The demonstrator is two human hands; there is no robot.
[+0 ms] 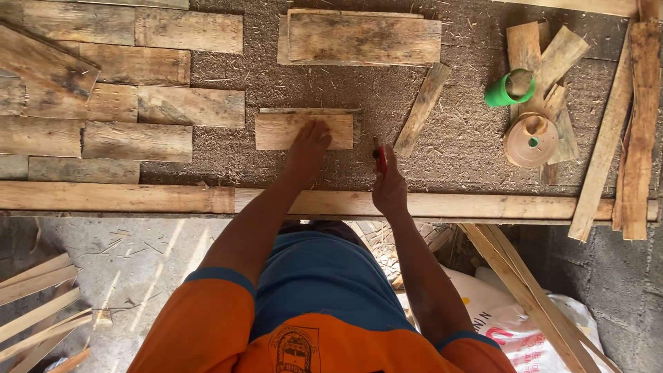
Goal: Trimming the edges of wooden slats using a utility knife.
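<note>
My left hand lies flat, fingers down, on a small pale wooden board in the middle of a rough, straw-flecked surface. My right hand is closed around a small red tool, just right of that board and near the long plank at the front edge. The tool's tip is hard to make out.
Several weathered boards are laid side by side at the left. A wider board lies at the back, a narrow slat leans beside it. At the right sit a green cup, a round lid and long battens.
</note>
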